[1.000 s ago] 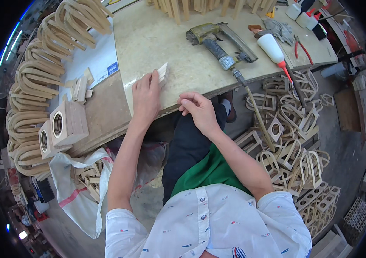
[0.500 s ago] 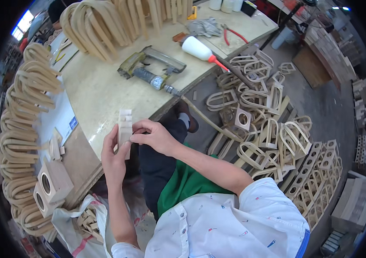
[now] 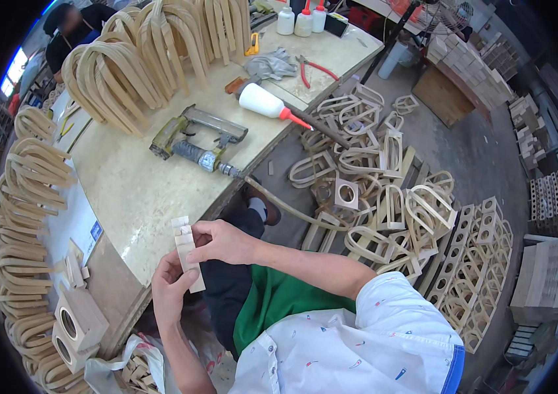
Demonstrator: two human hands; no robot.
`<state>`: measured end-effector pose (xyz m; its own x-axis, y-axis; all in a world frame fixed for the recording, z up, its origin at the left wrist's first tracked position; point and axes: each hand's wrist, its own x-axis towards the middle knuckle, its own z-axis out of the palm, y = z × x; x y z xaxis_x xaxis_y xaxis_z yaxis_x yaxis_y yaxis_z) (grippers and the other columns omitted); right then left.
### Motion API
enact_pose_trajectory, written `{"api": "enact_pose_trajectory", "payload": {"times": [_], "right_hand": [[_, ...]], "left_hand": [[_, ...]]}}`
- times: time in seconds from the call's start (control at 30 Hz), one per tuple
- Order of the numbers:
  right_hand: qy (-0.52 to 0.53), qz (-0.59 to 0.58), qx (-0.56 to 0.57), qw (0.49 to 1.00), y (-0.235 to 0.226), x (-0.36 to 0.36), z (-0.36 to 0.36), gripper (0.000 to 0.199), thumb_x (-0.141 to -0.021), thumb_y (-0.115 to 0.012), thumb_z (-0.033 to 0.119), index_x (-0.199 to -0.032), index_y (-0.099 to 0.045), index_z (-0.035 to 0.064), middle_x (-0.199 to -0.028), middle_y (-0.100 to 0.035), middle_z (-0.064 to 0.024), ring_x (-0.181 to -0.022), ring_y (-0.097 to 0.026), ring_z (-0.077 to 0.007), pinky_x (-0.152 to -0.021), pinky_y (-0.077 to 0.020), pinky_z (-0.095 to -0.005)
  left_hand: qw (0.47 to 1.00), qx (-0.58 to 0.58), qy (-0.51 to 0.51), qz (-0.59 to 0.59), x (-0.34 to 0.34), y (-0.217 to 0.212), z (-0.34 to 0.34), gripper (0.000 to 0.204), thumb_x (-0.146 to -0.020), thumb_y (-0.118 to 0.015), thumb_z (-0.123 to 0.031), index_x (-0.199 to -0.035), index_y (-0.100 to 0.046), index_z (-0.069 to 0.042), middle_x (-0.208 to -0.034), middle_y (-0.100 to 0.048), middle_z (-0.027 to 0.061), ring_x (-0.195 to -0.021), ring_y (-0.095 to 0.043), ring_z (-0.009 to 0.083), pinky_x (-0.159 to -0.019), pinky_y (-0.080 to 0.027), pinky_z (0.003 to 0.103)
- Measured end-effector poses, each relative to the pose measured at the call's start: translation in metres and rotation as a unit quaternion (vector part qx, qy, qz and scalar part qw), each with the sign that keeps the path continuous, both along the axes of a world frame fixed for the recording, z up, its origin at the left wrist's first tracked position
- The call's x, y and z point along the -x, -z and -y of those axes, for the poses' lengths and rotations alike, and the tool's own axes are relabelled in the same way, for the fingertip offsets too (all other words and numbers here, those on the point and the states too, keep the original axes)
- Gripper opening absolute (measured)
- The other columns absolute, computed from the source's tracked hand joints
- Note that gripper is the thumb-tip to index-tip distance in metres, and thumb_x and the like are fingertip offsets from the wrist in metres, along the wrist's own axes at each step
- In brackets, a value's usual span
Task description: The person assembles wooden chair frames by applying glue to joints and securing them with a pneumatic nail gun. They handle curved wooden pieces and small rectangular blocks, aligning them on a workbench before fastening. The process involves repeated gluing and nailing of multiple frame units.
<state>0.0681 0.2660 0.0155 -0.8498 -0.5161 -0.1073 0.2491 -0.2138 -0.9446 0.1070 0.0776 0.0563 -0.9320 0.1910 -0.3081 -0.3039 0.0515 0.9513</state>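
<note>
A short, pale wooden strip (image 3: 191,257) stands tilted between my hands, just off the table's front edge. My left hand (image 3: 171,289) is closed around its lower part, the thumb lying on its face. Higher up, the thumb and fingers of my right hand (image 3: 230,241) pinch the same strip from the right. Joints or steps show near its upper end, but are too small to make out. A nail gun (image 3: 190,139) with a hose lies on the table (image 3: 128,184) beyond my hands. To its right rests a white glue bottle (image 3: 262,100) with a red nozzle.
Bent wooden hoops (image 3: 118,79) stand at the table's back, with more along the left (image 3: 26,217). Blocks with round holes (image 3: 82,315) sit at the near left, above a white sack (image 3: 136,368). Pliers (image 3: 306,72) lie far right. Wooden frames (image 3: 384,197) cover the floor.
The whole view has shifted, so the table and tools appear farther left and lower. My right fingers have moved from the strip's edge onto its face, and the strip leans more.
</note>
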Motion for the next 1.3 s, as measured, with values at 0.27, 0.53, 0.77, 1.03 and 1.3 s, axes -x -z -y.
{"api": "enact_pose_trajectory", "payload": {"times": [0.27,0.53,0.77,1.03,1.3], "right_hand": [[0.195,-0.176,-0.281,0.923,-0.049,0.105,-0.101,0.047,-0.082,-0.068,0.035,-0.117,-0.06,0.0045,-0.096,-0.068,-0.0136,-0.091,-0.065,-0.0237,-0.084,-0.049,-0.0338],[0.135,-0.228,-0.68,0.684,-0.021,0.224,-0.192,0.058,-0.071,-0.076,0.037,-0.109,-0.064,-0.0047,-0.102,-0.067,-0.0219,-0.095,-0.065,-0.0336,-0.084,-0.0507,-0.0394],[0.148,-0.218,-0.692,0.672,-0.003,0.229,-0.183,0.06,-0.056,-0.081,0.041,-0.097,-0.071,-0.0019,-0.097,-0.069,-0.0213,-0.085,-0.068,-0.0331,-0.077,-0.0538,-0.038],[0.247,-0.163,-0.159,0.942,-0.078,0.174,-0.199,0.047,-0.079,-0.074,0.021,-0.116,-0.056,-0.0024,-0.106,-0.064,-0.0121,-0.095,-0.064,-0.0281,-0.084,-0.0527,-0.0435],[0.212,-0.109,0.268,0.934,-0.127,0.085,-0.122,0.051,-0.09,-0.06,0.01,-0.134,-0.035,0.0006,-0.128,-0.049,-0.0221,-0.123,-0.045,-0.0455,-0.102,-0.0379,-0.0632]], "left_hand": [[0.995,-0.015,-0.099,-0.018,-0.014,0.02,0.022,0.038,-0.071,-0.073,-0.009,-0.106,-0.06,0.0,-0.091,-0.063,0.0034,-0.083,-0.057,0.011,-0.079,-0.044,0.025],[0.988,-0.04,-0.146,-0.007,-0.04,0.031,0.039,0.04,-0.074,-0.072,-0.009,-0.11,-0.058,0.001,-0.095,-0.063,0.0057,-0.086,-0.059,0.0126,-0.082,-0.045,0.026],[0.99,-0.05,-0.133,-0.005,-0.037,0.023,0.023,0.04,-0.073,-0.073,-0.009,-0.109,-0.059,0.001,-0.095,-0.063,0.0054,-0.087,-0.058,0.0123,-0.082,-0.045,0.026],[0.993,-0.041,-0.109,-0.032,-0.032,0.013,0.01,0.042,-0.072,-0.073,-0.008,-0.111,-0.059,0.002,-0.096,-0.064,0.0051,-0.088,-0.059,0.0122,-0.083,-0.045,0.027],[0.99,-0.078,-0.094,-0.067,-0.009,-0.007,-0.023,0.043,-0.075,-0.072,-0.008,-0.114,-0.058,0.001,-0.102,-0.064,0.0061,-0.094,-0.059,0.0142,-0.088,-0.045,0.028]]}}
